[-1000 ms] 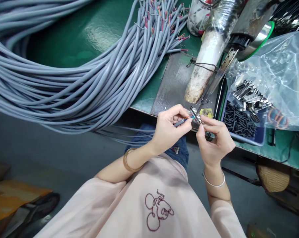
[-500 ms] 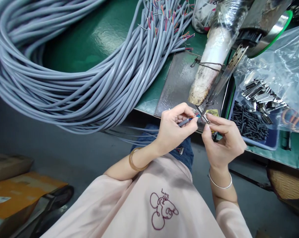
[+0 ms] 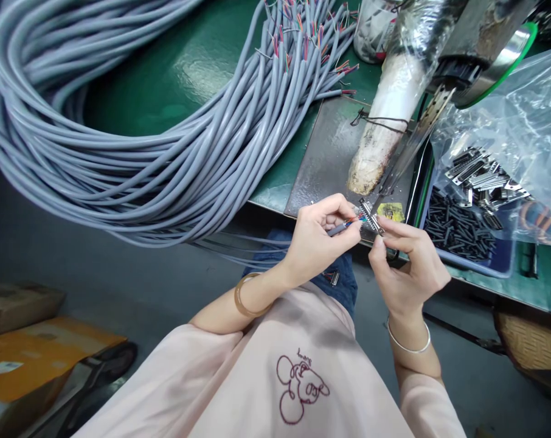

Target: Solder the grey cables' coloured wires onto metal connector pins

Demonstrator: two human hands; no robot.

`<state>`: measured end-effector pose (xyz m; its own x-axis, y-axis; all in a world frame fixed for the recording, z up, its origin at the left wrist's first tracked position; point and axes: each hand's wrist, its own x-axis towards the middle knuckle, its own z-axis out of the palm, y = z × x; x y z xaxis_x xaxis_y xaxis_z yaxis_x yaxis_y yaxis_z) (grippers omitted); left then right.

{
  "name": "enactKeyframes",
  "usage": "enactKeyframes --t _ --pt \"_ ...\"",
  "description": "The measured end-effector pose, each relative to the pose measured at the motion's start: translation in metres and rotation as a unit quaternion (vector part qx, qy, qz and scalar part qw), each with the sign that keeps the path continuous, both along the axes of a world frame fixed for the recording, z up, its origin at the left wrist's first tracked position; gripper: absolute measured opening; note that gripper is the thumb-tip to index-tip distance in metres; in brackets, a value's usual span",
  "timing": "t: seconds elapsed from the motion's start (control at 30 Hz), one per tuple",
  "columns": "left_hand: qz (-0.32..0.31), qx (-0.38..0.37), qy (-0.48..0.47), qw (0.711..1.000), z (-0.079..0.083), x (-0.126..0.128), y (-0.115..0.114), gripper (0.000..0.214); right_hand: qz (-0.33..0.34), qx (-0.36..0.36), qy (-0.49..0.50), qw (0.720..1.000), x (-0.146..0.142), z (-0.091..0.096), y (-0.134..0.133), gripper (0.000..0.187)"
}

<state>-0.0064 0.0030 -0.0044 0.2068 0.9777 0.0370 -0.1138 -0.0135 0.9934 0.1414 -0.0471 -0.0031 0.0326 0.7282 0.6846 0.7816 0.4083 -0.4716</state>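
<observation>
Pinched in my left hand (image 3: 318,240) is the end of a grey cable (image 3: 336,230), its thin coloured wires fanning out toward the right. My right hand (image 3: 410,261) grips one end of a metal multi-pin connector (image 3: 370,217) between thumb and fingers. The wire tips meet the connector's row of pins; which ones are joined is too small to tell. Just above the connector ends a soldering iron's tip (image 3: 385,187), held in a fixed mount. Beside it slants a thick wrapped tube (image 3: 378,131) with a scorched mouth.
A large bundle of grey cables (image 3: 202,164) with stripped ends covers the bench's left. On the right, a blue tray (image 3: 503,258) holds black sleeves (image 3: 458,225) and loose connectors (image 3: 480,176) in a plastic bag. Another wired connector (image 3: 332,278) hangs by my lap.
The connector and both hands have shifted slightly left and down from the iron's tip, uncovering more of the yellow label behind. Both grips look the same.
</observation>
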Motion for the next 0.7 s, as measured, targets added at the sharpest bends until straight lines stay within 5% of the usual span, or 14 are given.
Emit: enactKeyframes --t 0.3,0.7 --pt "0.013 0.101 0.049 0.994 -0.0012 -0.0034 -0.0013 0.007 -0.005 -0.007 0.004 1.0 -0.0005 0.0015 0.0029 0.015" --pt "0.004 0.129 0.071 0.989 0.0085 -0.0076 0.005 0.008 0.003 -0.011 0.015 1.0 -0.0019 0.0098 0.0099 0.018"
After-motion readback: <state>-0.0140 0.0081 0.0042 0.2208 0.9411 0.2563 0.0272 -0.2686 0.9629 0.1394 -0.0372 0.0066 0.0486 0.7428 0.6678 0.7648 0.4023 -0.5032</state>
